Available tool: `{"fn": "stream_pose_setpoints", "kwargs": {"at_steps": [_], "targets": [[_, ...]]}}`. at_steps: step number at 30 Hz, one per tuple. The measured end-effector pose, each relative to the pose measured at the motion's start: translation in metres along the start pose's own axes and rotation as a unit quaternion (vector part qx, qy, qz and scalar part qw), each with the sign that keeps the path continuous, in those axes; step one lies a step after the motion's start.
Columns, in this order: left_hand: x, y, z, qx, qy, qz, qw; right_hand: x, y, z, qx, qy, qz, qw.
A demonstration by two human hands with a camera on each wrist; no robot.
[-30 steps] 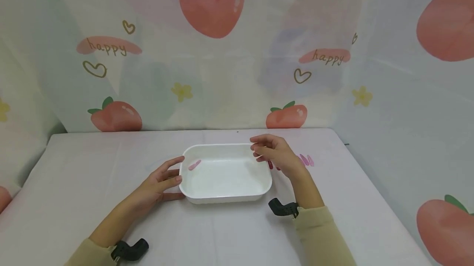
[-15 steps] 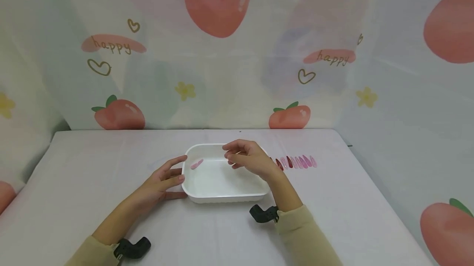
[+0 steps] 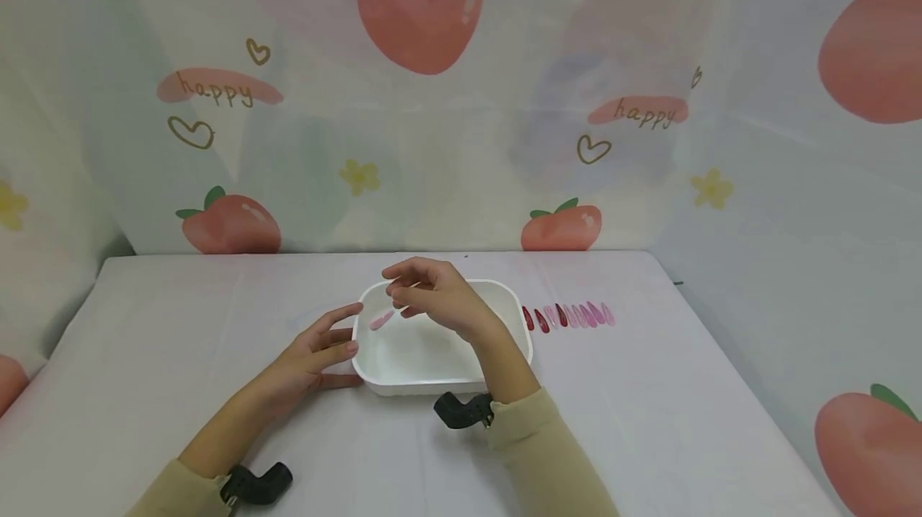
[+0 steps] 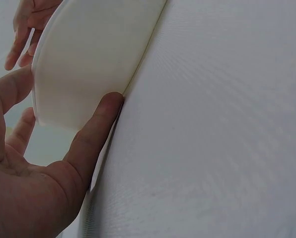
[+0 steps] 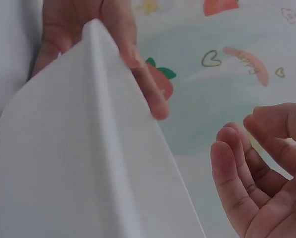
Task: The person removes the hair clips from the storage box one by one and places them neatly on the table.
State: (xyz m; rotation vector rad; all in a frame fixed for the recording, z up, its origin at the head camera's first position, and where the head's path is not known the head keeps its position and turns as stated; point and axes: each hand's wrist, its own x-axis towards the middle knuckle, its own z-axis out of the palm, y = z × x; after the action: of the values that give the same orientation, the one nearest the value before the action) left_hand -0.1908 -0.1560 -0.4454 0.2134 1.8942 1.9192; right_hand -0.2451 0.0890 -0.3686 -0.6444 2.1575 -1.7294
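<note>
A white rectangular tray [image 3: 441, 358] stands on the table, with one pink teardrop-shaped hair clip [image 3: 381, 321] lying inside at its left end. My left hand [image 3: 306, 361] rests spread fingers against the tray's left side; in the left wrist view its thumb [image 4: 96, 134] lies along the tray's lower wall. Above the tray hovers my right hand [image 3: 439, 297], fingers bent loosely, just to the right of the pink clip. The right wrist view shows nothing between the fingertips of the right hand [image 5: 259, 183].
Right of the tray runs a row of several hair clips [image 3: 576, 315], dark red nearest the tray and pink farther out. A white cloth covers the table [image 3: 684, 421]. Behind it hangs a fruit-printed curtain [image 3: 446, 181].
My right hand has swept left, from the tray's right rim across to its left part. That uncovers the row of clips. The left hand stays against the tray.
</note>
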Motion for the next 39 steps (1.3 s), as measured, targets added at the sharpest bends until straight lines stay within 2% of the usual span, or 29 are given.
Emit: {"fn": "stream_pose_setpoints", "kwargs": {"at_steps": [6,11,16,20,24,27,33,39], "targets": [[0.001,-0.001,-0.002,-0.007,-0.007,0.005,0.9999,0.005,0.003,0.008,0.041,0.011,0.009,0.9991],[0.0,-0.002,-0.001,-0.004,0.0,0.004,1.0,0.007,0.015,0.012,0.038,0.005,0.034,0.9987],[-0.001,-0.001,0.0,0.0,0.004,0.003,1.0,0.009,0.028,0.017,-0.01,0.012,0.041,0.999],[-0.001,-0.001,0.0,0.0,0.003,0.003,1.0,0.01,0.033,0.024,-0.098,0.01,0.038,0.9944],[0.0,-0.001,0.001,-0.004,-0.002,0.007,1.0,0.008,0.035,0.029,-0.19,-0.006,0.03,0.9812],[0.0,0.0,0.002,-0.005,-0.005,0.011,0.9999,0.008,0.035,0.032,-0.24,-0.022,0.032,0.9701],[-0.001,0.001,0.002,-0.005,-0.004,0.011,0.9999,0.009,0.038,0.038,-0.342,-0.033,0.042,0.9384],[-0.001,0.001,0.002,-0.001,-0.002,0.01,1.0,0.01,0.04,0.039,-0.416,-0.013,0.043,0.9085]]}}
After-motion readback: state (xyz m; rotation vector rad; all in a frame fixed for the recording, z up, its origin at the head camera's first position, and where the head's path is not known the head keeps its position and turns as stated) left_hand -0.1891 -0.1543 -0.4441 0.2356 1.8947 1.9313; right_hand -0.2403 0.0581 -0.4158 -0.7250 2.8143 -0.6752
